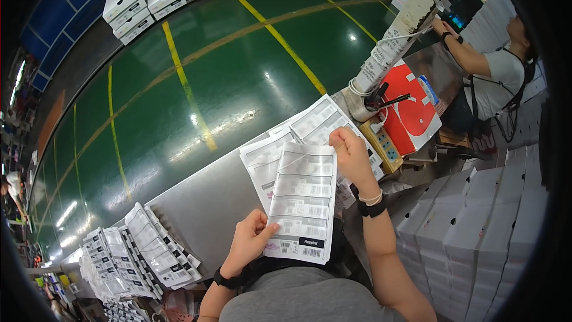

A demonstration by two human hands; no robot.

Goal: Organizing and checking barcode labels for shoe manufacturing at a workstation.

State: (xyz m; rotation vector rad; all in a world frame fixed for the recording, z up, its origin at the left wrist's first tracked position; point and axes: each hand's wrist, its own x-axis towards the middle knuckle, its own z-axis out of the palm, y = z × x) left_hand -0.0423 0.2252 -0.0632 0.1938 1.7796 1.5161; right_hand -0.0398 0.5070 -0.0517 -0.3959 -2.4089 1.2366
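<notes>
"Well, what do my hands hold?"

"Your left hand [249, 241] is closed on the left edge of the white label sheet [301, 194], near its lower end, with the thumb on top. Your right hand [351, 152] has its fingers bent and pinches the upper right corner."

"And which way does the sheet point?"

"It is in front of your waist. Its long axis goes away from your body, and the top leans slightly to the right."

"Can I read the writing?"

"Only partly. The print stands upright for you: rows of labels, and in the lowest one a black block with a white word, barcodes and a small pinkish picture. The finest letters are too small."

"What is around it?"

"More printed sheets [257, 164] lie partly under its top, on the grey table [196, 194]. To your left are fanned bundles [156, 244] of similar sheets. Farther is the green surface [143, 119] with yellow lines."
</notes>
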